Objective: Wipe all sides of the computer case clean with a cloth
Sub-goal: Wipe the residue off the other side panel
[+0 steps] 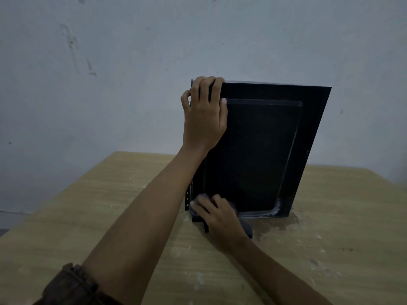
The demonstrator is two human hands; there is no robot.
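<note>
Your left hand (203, 115) grasps the case's (253, 150) top left corner. Your right hand (220, 213) clutches the cloth (247, 228) against its bottom left corner, near the table's (110, 205) far edge.

Black case (253, 150) stands upright on table (110, 216), broad side with raised rectangular panel facing camera. Whitish smears at panel's lower right corner. Dark grey cloth (246, 228), bunched and mostly hidden, lies against case's lower left corner, touching it.
</note>
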